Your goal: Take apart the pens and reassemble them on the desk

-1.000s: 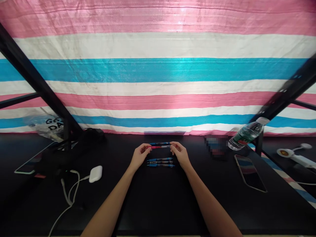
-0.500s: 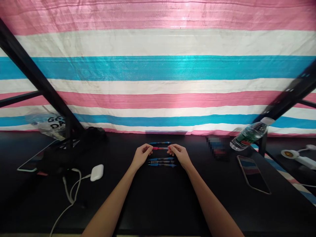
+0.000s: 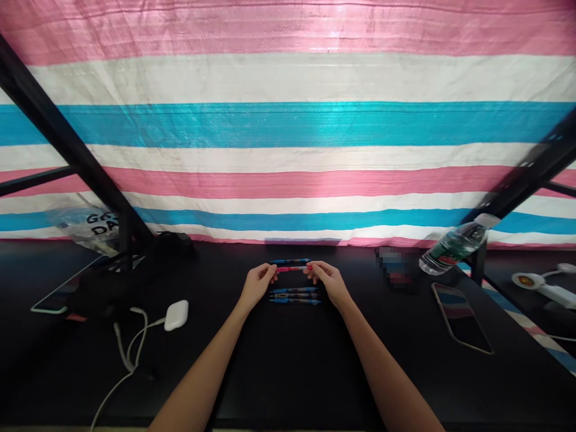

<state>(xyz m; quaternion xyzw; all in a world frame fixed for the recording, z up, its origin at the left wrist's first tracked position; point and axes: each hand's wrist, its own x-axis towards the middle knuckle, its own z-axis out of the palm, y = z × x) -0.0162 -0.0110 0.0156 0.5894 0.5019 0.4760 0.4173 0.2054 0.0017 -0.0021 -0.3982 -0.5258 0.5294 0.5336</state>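
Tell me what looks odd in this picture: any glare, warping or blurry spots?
In the head view, glare shines on the striped tarp; the wide lens slants the black frame beam; a pixelated patch hides something beside the water bottle; the red pen between the left hand and right hand looks small but fairly sharp.

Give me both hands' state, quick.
Left hand: closed, pinching one end of the red pen.
Right hand: closed, pinching the other end.
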